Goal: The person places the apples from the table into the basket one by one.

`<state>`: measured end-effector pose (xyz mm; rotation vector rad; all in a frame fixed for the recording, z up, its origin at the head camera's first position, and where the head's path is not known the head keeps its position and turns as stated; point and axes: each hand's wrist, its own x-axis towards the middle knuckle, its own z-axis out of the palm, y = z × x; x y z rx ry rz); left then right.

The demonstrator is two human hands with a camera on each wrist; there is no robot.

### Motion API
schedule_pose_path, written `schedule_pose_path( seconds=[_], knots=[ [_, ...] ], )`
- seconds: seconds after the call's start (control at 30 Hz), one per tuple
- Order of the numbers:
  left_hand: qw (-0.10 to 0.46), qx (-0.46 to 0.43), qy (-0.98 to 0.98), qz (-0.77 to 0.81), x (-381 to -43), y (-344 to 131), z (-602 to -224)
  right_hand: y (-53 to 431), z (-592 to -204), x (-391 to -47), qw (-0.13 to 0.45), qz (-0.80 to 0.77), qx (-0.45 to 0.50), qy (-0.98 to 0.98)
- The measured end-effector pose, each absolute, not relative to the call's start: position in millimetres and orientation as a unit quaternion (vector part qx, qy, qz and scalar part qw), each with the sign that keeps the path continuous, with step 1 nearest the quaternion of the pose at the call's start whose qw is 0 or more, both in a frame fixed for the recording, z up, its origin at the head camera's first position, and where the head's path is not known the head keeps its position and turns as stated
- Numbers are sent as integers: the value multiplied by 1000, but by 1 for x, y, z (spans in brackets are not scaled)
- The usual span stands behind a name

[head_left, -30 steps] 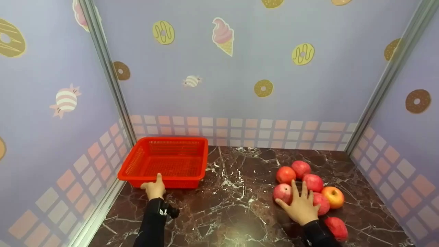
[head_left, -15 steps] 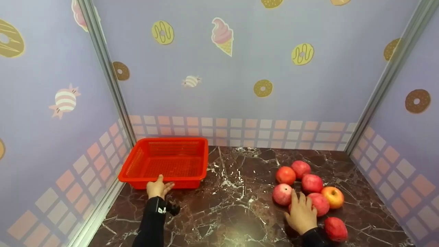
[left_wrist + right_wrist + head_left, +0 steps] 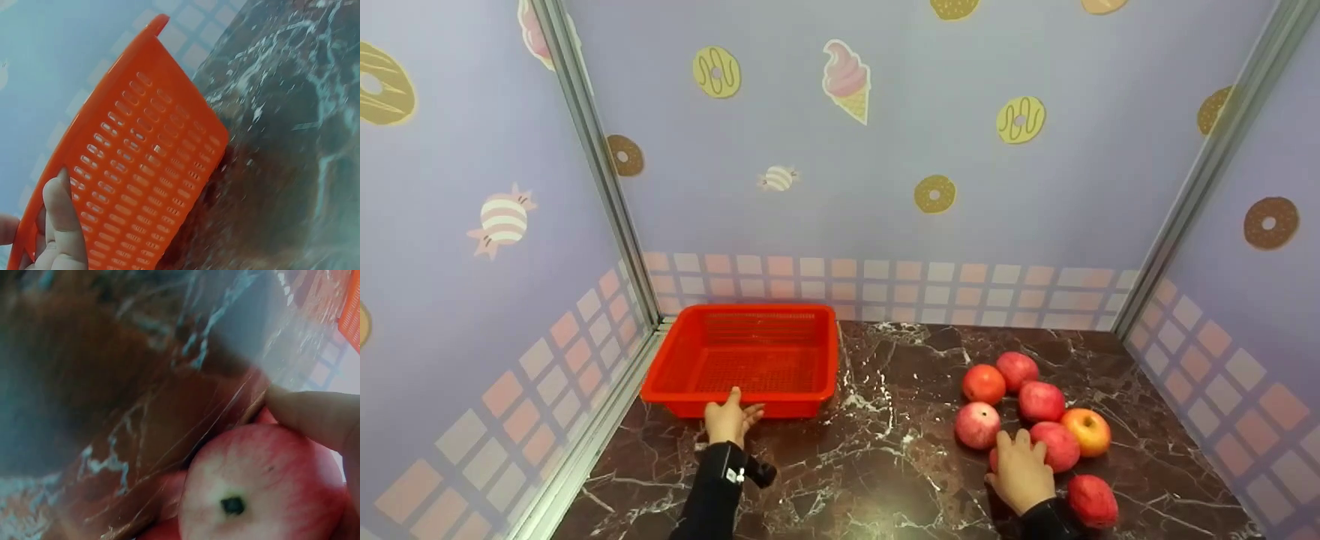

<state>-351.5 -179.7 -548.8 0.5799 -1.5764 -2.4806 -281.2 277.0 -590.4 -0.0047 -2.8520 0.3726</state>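
The red plastic basket [image 3: 675, 352] stands at the back left of the table. My left hand [image 3: 726, 421] grips its front rim, thumb over the edge and fingers outside. In the left wrist view, the fingers [image 3: 62, 219] lie against the slotted basket wall [image 3: 135, 163]. On the right, my right hand [image 3: 1021, 474] is curled over a red apple [image 3: 994, 459], mostly hidden beneath it. The right wrist view shows that apple [image 3: 264, 484] close up, a thumb [image 3: 315, 413] against its side.
Around my right hand lie several more fruits: a pale red apple [image 3: 977, 425], an orange-red one [image 3: 984, 385], a yellow-red apple [image 3: 1086, 433] and a dark red one [image 3: 1092, 501]. Patterned walls [image 3: 885, 225] close in the dark marbled table [image 3: 877, 465].
My left hand has taken hold of the basket's rim and the basket has slid to the right. My right hand has drawn back slightly and its spread fingers have curled over an apple.
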Motion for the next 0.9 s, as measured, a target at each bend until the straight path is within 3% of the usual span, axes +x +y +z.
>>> schedule_pose_path(
  seconds=[0.43, 0.9],
  knots=[
    [54, 149, -505, -849, -331, -129, -556, 283, -585, -282, 108, 128, 5, -986],
    [28, 115, -517, -848, -288, -72, -567, 283, -588, -282, 107, 130, -3, -986]
  ],
)
